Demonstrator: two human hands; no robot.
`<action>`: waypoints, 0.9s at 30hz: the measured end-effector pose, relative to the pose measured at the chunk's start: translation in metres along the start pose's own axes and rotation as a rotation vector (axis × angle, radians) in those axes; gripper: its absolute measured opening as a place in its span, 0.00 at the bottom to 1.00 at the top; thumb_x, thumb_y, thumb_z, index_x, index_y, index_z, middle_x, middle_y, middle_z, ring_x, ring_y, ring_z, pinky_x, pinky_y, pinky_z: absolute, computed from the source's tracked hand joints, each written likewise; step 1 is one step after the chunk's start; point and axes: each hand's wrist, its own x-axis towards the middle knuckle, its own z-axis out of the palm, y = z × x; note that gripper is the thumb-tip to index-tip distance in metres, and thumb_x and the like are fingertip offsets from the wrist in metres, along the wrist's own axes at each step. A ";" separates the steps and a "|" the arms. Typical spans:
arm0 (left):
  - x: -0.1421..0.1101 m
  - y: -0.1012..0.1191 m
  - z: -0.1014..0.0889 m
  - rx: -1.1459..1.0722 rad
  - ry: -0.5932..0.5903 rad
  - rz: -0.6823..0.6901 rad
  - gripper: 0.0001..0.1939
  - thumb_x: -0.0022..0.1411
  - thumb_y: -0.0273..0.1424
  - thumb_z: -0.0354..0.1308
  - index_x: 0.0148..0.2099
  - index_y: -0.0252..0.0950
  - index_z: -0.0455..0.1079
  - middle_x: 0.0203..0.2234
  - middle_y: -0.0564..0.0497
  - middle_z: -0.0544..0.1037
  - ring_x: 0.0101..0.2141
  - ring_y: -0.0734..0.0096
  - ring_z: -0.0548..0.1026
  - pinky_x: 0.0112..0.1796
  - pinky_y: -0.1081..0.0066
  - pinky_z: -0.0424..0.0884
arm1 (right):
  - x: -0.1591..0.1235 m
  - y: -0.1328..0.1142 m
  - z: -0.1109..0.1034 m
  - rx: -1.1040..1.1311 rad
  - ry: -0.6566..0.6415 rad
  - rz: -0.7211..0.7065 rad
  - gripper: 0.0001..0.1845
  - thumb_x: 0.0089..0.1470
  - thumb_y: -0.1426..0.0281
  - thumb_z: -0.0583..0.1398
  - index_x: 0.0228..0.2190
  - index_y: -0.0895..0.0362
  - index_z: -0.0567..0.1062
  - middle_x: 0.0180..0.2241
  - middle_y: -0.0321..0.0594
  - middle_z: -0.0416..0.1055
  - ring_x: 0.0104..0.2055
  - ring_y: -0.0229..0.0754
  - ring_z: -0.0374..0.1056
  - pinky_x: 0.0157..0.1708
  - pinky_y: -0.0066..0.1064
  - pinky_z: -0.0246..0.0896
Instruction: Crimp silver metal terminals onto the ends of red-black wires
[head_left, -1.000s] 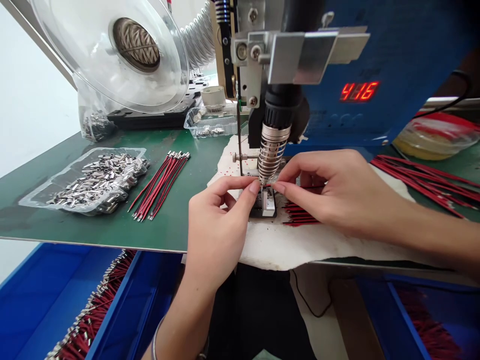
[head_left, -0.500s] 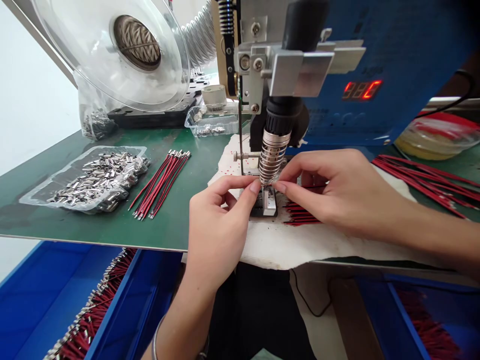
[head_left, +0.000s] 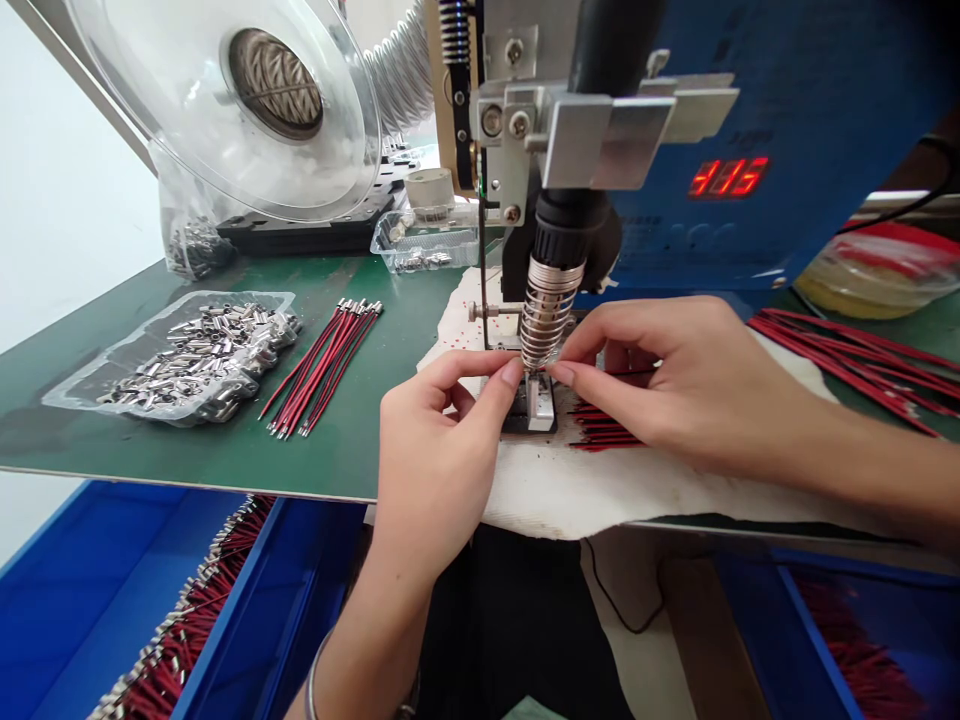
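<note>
My left hand (head_left: 442, 440) is pinched, thumb against forefinger, just left of the soldering iron's tip; what it holds is too small to make out. From the other side my right hand (head_left: 675, 375) pinches a thin wire, of which a dark stretch shows behind the fingers. Between the fingertips the soldering iron (head_left: 553, 290), wrapped in a coil spring, points down over a small metal block (head_left: 541, 410). The iron's tip is mostly hidden. Several red and black wires (head_left: 600, 428) lie under my right hand on a pale cloth (head_left: 570, 490).
Left on the green table (head_left: 202, 455) are a clear tray (head_left: 82, 390) of small metal cylinders and a row of red wires (head_left: 322, 370) with metal ends. More red wires (head_left: 862, 360) lie right. A blue machine (head_left: 675, 250) stands behind; blue bins (head_left: 232, 610) sit below.
The red digits on the blue machine's display now read differently. Both hands keep their pinch at the iron's tip; the view has shifted very slightly.
</note>
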 end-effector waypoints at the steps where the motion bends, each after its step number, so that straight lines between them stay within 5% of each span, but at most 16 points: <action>1: 0.000 0.000 0.000 0.002 0.001 0.001 0.12 0.62 0.41 0.64 0.40 0.40 0.81 0.30 0.50 0.80 0.28 0.69 0.74 0.26 0.72 0.63 | 0.000 0.000 0.000 0.000 0.003 -0.002 0.07 0.59 0.67 0.62 0.30 0.54 0.79 0.23 0.34 0.73 0.22 0.36 0.63 0.26 0.32 0.56; 12: 0.002 0.001 0.000 0.006 -0.018 -0.034 0.12 0.61 0.42 0.66 0.40 0.40 0.81 0.31 0.50 0.81 0.27 0.71 0.73 0.25 0.72 0.63 | 0.000 0.001 0.001 -0.027 0.008 -0.026 0.07 0.59 0.68 0.62 0.29 0.55 0.79 0.23 0.34 0.72 0.22 0.36 0.63 0.26 0.32 0.55; 21: 0.003 -0.001 -0.001 -0.055 -0.034 -0.006 0.10 0.62 0.42 0.65 0.40 0.42 0.80 0.31 0.51 0.79 0.27 0.73 0.67 0.28 0.72 0.62 | 0.000 0.013 -0.005 -0.214 0.048 -0.367 0.06 0.60 0.70 0.60 0.35 0.53 0.78 0.33 0.38 0.77 0.34 0.41 0.73 0.31 0.32 0.62; 27: 0.005 0.001 0.000 -0.053 -0.039 -0.031 0.12 0.61 0.44 0.65 0.37 0.42 0.80 0.25 0.53 0.74 0.25 0.76 0.61 0.26 0.73 0.58 | 0.001 0.022 -0.004 -0.308 0.079 -0.452 0.07 0.60 0.72 0.59 0.36 0.56 0.79 0.34 0.40 0.77 0.33 0.40 0.73 0.28 0.32 0.62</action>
